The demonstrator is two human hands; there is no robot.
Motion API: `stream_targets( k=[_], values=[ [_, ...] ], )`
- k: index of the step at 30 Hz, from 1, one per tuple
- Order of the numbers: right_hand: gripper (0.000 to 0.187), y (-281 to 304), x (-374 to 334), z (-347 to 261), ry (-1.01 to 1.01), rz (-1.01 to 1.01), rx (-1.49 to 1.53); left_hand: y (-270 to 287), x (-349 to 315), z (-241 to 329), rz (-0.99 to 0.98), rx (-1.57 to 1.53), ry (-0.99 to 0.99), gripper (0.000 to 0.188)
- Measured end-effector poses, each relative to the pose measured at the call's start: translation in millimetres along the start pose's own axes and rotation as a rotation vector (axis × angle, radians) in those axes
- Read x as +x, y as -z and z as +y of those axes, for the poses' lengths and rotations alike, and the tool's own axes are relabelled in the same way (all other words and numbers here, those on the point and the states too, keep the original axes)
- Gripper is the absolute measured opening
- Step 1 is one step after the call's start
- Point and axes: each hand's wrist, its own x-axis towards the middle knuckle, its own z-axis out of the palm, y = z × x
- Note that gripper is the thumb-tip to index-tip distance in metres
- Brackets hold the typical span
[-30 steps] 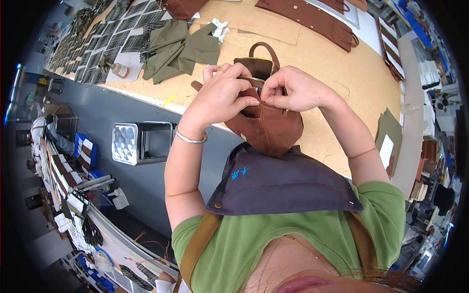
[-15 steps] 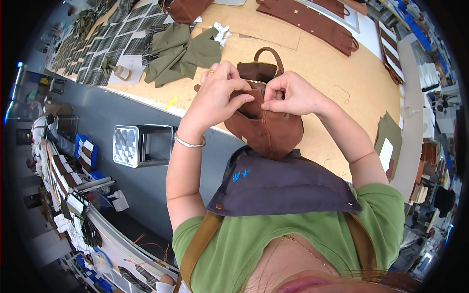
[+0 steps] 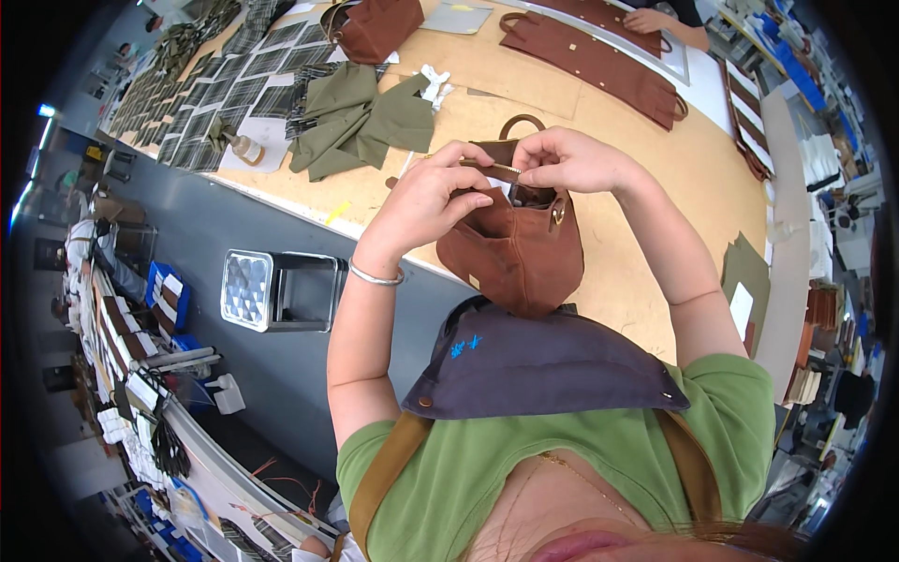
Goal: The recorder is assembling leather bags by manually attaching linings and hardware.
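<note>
Fitting of top edge on brown bag (image 3: 513, 253), held upright above bench edge (image 3: 309, 214); left hand (image 3: 426, 201) and right hand (image 3: 571, 161) both pinched on opening. Next, probably: steady grip, edges aligned.

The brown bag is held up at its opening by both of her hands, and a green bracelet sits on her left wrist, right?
Not quite: the head view shows a silver bracelet, not a green one, on the left wrist. The rest holds: the left hand and right hand both grip the brown bag at its opening.
</note>
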Motion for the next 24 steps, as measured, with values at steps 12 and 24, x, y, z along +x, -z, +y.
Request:
stream_targets(
  k=[12, 24],
  values=[
    [0.015, -6.4, 7.4, -20.2, 0.154, 0.035, -0.139, 0.6, 7.7, -12.8, -0.014, 0.006, -0.101, 0.016],
    [0.015, -4.7, 6.9, -13.1, 0.186, 0.04, -0.18, 0.3, 8.1, -8.4, 0.028, 0.009, -0.05, 0.02]
  ],
)
